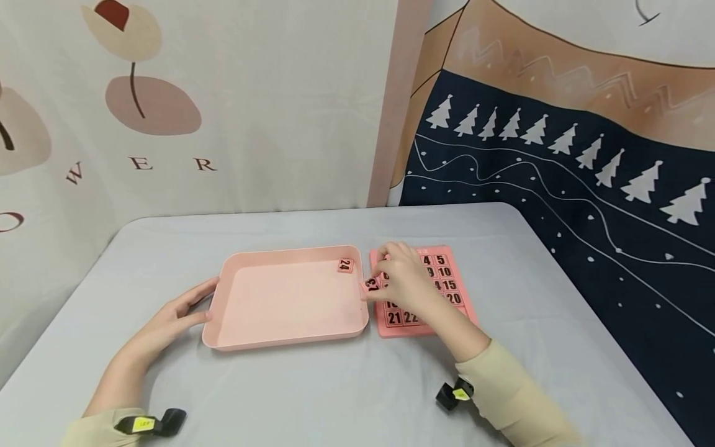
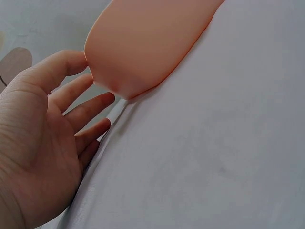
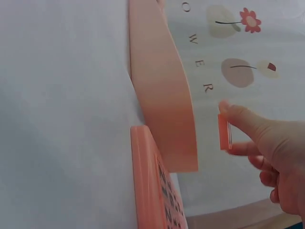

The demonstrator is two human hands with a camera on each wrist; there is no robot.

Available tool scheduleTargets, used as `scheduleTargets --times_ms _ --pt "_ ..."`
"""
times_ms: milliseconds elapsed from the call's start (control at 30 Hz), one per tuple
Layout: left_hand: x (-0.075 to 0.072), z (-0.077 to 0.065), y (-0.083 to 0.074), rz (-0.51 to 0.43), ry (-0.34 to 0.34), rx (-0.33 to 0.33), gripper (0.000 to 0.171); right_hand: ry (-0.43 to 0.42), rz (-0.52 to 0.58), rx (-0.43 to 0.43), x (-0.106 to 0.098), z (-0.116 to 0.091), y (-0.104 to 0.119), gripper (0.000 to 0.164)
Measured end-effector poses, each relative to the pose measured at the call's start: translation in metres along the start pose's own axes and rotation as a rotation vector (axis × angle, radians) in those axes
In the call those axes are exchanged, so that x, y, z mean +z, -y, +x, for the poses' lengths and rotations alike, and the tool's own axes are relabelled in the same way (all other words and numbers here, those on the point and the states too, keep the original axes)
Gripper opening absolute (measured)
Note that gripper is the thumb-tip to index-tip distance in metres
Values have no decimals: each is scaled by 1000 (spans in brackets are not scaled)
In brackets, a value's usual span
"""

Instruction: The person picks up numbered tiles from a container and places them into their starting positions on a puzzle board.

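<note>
My left hand (image 1: 162,326) is at the left end of a pink tray (image 1: 290,304), its loosely spread fingers and thumb touching the outer wall in the left wrist view. A square number tile marked 24 (image 1: 345,266) lies in the tray's far right corner. Between thumb and index finger, my right hand (image 1: 410,279) pinches a pink tile (image 3: 224,132) that reads 23 in the head view. It is raised over the gap between the tray's right rim and a pink number board (image 1: 454,273). Part of the board's rows is hidden by that hand.
A pale cloth covers the table (image 1: 313,391). Behind it hangs a light curtain (image 1: 279,124) with flower prints, and to the right a dark curtain (image 1: 503,161) with white trees. Black cameras (image 1: 172,422) are strapped at both wrists.
</note>
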State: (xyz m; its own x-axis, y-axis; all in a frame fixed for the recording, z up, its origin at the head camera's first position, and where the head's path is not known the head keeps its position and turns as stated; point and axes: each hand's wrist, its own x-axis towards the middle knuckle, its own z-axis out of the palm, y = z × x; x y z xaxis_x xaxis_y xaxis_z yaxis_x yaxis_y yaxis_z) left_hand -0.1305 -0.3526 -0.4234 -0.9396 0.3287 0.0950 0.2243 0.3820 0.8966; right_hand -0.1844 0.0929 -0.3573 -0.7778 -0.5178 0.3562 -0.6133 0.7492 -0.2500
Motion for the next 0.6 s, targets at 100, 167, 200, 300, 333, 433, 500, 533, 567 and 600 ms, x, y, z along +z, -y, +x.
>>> scheduleTargets --times_ms 100,167,200,300,333,433,500,533,567,600 --pt "0 0 2 0 1 2 62 7 -10 80 -6 -14 -3 35" --pt "0 0 2 4 1 2 63 12 -20 133 -8 -22 -5 36" --pt "0 0 2 4 0 1 63 14 -31 165 -9 -26 -5 38" --pt "-1 0 2 9 -2 -8 63 5 -52 247 -11 -39 -9 41" --pt "0 0 2 9 -3 -12 63 4 -55 279 -12 -43 -9 42" --pt "0 0 0 10 -4 -18 63 -19 -65 337 -14 -54 -14 43" --pt "1 0 0 6 -3 -14 63 -32 -70 367 -15 -61 -16 43" --pt "1 0 0 7 -3 -13 63 -36 -73 380 -15 -64 -17 43" --pt "1 0 0 9 -4 -12 63 -42 -81 388 -14 -67 -19 43" --pt "1 1 0 11 -4 -13 63 -44 -89 397 -14 -69 -20 43"
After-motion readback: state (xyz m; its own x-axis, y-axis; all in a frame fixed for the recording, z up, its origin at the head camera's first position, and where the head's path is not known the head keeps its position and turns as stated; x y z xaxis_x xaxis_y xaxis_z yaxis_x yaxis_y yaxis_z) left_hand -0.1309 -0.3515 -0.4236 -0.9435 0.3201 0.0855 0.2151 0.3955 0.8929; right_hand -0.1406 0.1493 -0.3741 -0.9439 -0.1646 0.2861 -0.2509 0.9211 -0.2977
